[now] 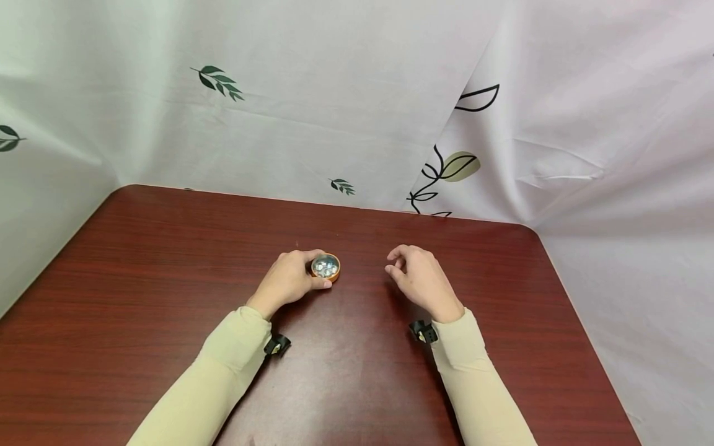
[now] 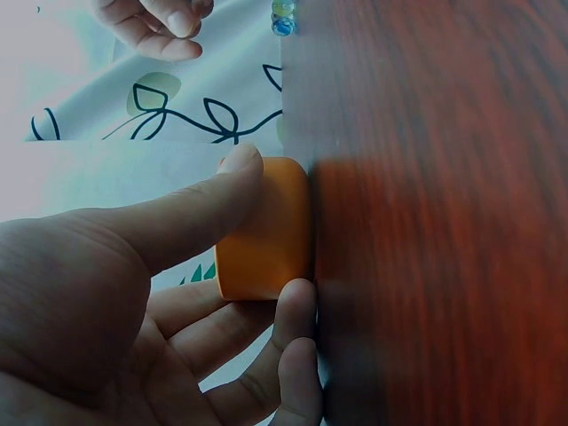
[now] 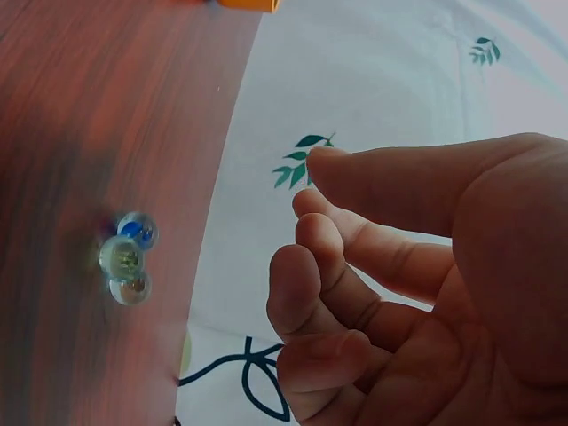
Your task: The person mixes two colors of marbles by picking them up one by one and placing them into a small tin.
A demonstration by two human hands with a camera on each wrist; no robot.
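My left hand (image 1: 286,277) grips a small round orange cup (image 2: 271,235) that stands upright on the table, thumb on one side and fingers on the other. Glassy round marbles (image 1: 325,266) show inside it in the head view. To the right, my right hand (image 1: 422,277) hovers above the table with loosely curled fingers and nothing between them. Three clear glass marbles (image 3: 126,259), one with a blue core, lie touching each other on the tabletop in the right wrist view. In the head view the right hand hides them.
The dark red wooden table (image 1: 167,248) has rounded far corners. A pale fabric curtain (image 1: 334,111) with leaf prints hangs behind it and along its sides. Each wrist carries a small black camera, such as the left wrist camera (image 1: 277,345).
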